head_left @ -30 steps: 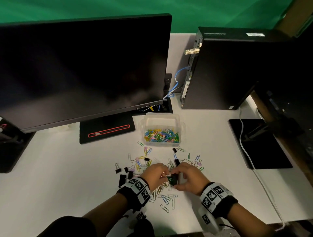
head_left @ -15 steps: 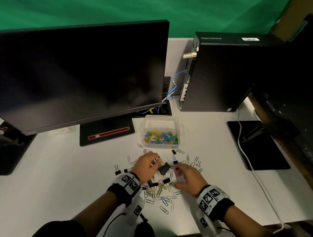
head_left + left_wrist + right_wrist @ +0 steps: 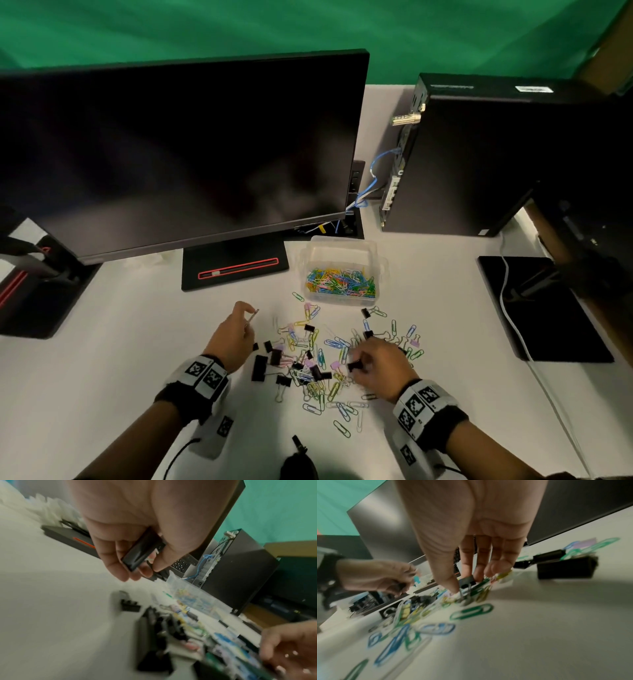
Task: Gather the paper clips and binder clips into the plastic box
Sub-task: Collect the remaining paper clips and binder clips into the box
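A clear plastic box (image 3: 342, 250) partly filled with coloured paper clips stands in front of the monitor's right corner. Between the box and me lies a scatter of coloured paper clips (image 3: 320, 377) and black binder clips (image 3: 259, 367). My left hand (image 3: 236, 334) is lifted at the scatter's left edge and grips a large black binder clip (image 3: 143, 551), its wire handle sticking up past the fingers. My right hand (image 3: 375, 368) is down in the pile, thumb and fingers pinching a small black binder clip (image 3: 467, 581).
A big dark monitor (image 3: 171, 154) and its red-lined base (image 3: 236, 267) stand at the back left. A black computer case (image 3: 479, 157) stands at the back right. A black pad (image 3: 537, 308) with a white cable lies at the right.
My hands have come apart. The left hand has risen and moved left and back with the large binder clip. The right hand stays low in the pile and has pinched a small binder clip.
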Motion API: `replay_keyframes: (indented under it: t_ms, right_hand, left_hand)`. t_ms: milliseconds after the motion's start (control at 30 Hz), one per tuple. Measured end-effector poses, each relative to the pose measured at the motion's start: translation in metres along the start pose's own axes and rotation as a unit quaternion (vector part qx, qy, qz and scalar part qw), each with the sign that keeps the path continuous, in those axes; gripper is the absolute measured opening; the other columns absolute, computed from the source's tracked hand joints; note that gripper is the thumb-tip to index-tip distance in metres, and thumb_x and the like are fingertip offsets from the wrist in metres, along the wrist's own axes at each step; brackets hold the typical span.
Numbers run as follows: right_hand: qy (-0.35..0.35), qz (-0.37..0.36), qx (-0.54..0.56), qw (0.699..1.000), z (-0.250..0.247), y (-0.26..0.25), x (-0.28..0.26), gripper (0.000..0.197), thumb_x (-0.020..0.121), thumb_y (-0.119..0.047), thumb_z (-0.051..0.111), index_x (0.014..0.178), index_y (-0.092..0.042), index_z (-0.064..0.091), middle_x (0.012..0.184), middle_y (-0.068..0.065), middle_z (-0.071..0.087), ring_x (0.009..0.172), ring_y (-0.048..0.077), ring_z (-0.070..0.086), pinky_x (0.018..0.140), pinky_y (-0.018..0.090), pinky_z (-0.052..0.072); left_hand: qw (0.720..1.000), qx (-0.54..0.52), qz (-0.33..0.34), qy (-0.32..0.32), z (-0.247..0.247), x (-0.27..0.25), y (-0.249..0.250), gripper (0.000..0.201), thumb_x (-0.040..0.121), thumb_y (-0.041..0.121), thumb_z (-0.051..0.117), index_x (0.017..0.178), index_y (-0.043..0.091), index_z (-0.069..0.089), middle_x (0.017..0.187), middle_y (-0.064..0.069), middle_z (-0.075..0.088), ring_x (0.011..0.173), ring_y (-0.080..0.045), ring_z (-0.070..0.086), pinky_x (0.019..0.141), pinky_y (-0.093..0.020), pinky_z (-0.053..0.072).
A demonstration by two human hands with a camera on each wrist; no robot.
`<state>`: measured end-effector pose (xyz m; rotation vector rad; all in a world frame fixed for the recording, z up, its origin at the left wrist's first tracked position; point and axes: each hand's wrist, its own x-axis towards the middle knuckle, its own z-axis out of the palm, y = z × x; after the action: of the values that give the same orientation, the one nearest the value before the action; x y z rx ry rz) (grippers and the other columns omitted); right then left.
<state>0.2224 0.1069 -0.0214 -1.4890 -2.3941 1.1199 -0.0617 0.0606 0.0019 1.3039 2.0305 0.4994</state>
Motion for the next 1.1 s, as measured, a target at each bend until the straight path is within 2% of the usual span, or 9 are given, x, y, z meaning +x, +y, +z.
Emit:
replay_keyframes:
  t_ms: [133,200,300,433,567,667,900,1000,1100]
  right_hand:
    - [0.049,0.034,-0.009,0.998,-0.022,0.016,0.003,0.019,0.07,-0.016,0.067,0.06,-0.029,0.057,0.064,-0.012,0.057,0.062,-0.002,0.051,0.058,0.009,0.035]
    - [0.023,0.024,-0.001,0.999,-0.03,0.02,0.001,0.009,0.071,-0.02,0.07,0.074,-0.027,0.066,0.076,-0.005,0.063,0.069,0.006,0.056,0.061,0.009,0.037]
    - [-0.04,-0.021,-0.018,0.999,-0.027,0.017,-0.002,0.031,0.073,-0.027,0.073,0.103,-0.027,0.066,0.086,-0.006,0.055,0.072,-0.002,0.048,0.062,0.004,0.031]
    - [-0.106,-0.066,-0.058,0.99,-0.012,0.015,0.0,0.053,0.075,0.002,0.059,0.112,-0.036,0.062,0.096,-0.007,0.045,0.084,0.0,0.047,0.074,0.012,0.037]
    - [-0.114,-0.066,-0.077,0.988,-0.012,0.012,0.003,0.044,0.073,0.0,0.058,0.108,-0.025,0.066,0.098,-0.007,0.044,0.097,0.005,0.051,0.081,0.012,0.036]
    - [-0.102,-0.06,-0.07,0.99,-0.014,0.015,0.003,0.033,0.069,-0.005,0.063,0.099,-0.02,0.069,0.093,-0.005,0.049,0.083,-0.008,0.049,0.072,0.005,0.034]
    - [-0.027,-0.032,-0.007,0.999,-0.029,0.029,-0.001,0.02,0.058,-0.004,0.061,0.065,-0.022,0.066,0.07,-0.02,0.055,0.071,0.007,0.06,0.067,0.017,0.044]
    - [-0.032,-0.008,-0.007,0.999,-0.042,0.036,-0.004,0.024,0.059,-0.001,0.065,0.06,-0.026,0.064,0.067,-0.017,0.058,0.066,-0.004,0.058,0.063,0.005,0.041]
    - [-0.003,0.043,0.021,0.999,-0.055,0.045,-0.01,0.034,0.065,0.0,0.069,0.065,-0.033,0.059,0.061,-0.014,0.058,0.055,-0.002,0.053,0.057,0.009,0.041]
  left_hand:
    - [0.994,0.092,-0.035,0.038,0.002,-0.005,-0.029,0.032,0.089,0.005,0.043,0.12,0.012,0.041,0.115,-0.016,0.055,0.101,-0.029,0.051,0.087,-0.04,0.046]
    - [0.985,0.162,-0.052,0.038,0.007,-0.009,-0.035,0.037,0.089,0.009,0.043,0.126,0.015,0.04,0.124,-0.012,0.048,0.111,-0.03,0.044,0.092,-0.042,0.042]
    - [0.98,0.191,-0.046,0.043,0.011,-0.015,-0.032,0.041,0.09,0.016,0.042,0.131,0.018,0.037,0.131,-0.009,0.041,0.118,-0.028,0.039,0.098,-0.043,0.037]
    - [0.979,0.201,-0.018,0.032,0.017,-0.019,-0.028,0.046,0.087,0.013,0.046,0.132,0.02,0.038,0.139,-0.005,0.035,0.13,-0.027,0.029,0.107,-0.047,0.029]
    - [0.981,0.177,0.082,0.02,0.016,-0.023,-0.017,0.037,0.077,0.009,0.054,0.111,0.022,0.055,0.122,0.0,0.049,0.115,-0.023,0.041,0.097,-0.039,0.036]
    - [0.966,0.181,0.184,-0.01,0.018,-0.029,-0.014,0.021,0.069,0.023,0.057,0.089,0.025,0.06,0.098,0.002,0.056,0.092,-0.022,0.05,0.079,-0.035,0.044]
    - [0.925,0.262,0.261,-0.083,0.046,-0.038,-0.019,0.03,0.057,0.058,0.056,0.078,0.037,0.053,0.082,0.015,0.058,0.078,-0.01,0.057,0.068,-0.024,0.044]
    - [0.913,0.28,0.279,-0.101,0.052,-0.036,-0.018,0.034,0.052,0.052,0.074,0.072,0.037,0.051,0.075,0.019,0.057,0.068,-0.004,0.059,0.059,-0.018,0.046]
    - [0.911,0.274,0.295,-0.092,0.053,-0.033,-0.018,0.034,0.054,0.033,0.082,0.068,0.034,0.051,0.07,0.017,0.057,0.061,-0.003,0.056,0.055,-0.014,0.038]
